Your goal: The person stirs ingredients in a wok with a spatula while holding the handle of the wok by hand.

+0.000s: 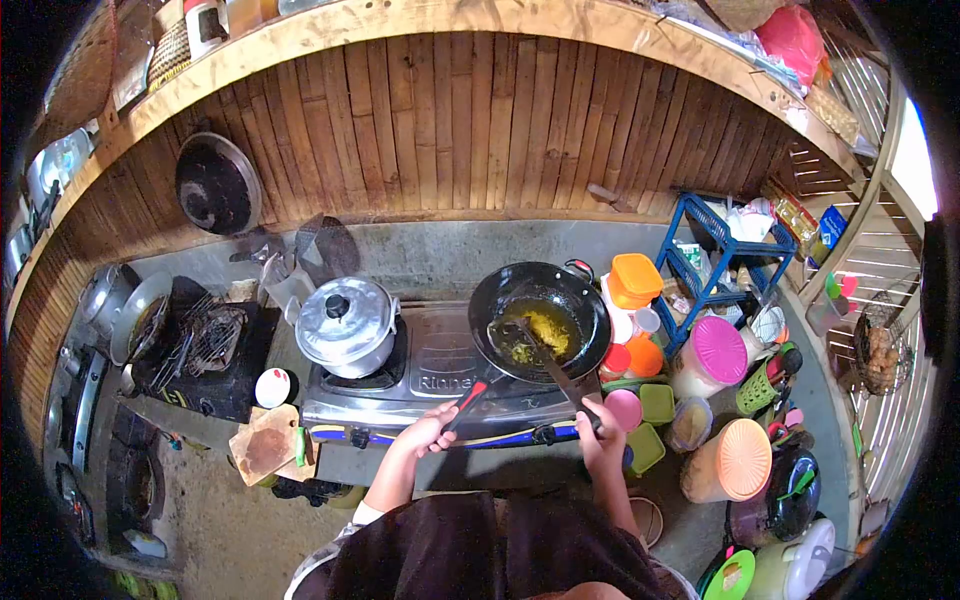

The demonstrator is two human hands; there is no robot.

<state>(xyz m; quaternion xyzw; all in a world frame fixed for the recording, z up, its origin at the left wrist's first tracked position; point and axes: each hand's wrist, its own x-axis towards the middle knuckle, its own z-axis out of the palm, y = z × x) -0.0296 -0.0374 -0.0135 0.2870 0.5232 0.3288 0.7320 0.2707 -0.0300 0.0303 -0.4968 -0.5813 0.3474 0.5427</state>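
Observation:
A black wok (541, 318) with yellow food in oil sits on the right burner of a silver gas stove (440, 375). My left hand (428, 432) grips the wok's red-and-black handle (468, 400) at the stove's front. My right hand (598, 430) holds the dark handle of a spatula (545, 358) whose blade rests in the yellow food. A lidded aluminium pot (347, 325) stands on the left burner.
Several lidded plastic containers (716, 352) in pink, orange and green crowd the counter right of the stove. A blue wire rack (722, 255) stands behind them. A black charcoal grill (205, 350), a white cup (271, 387) and a wooden board (266, 443) lie at the left.

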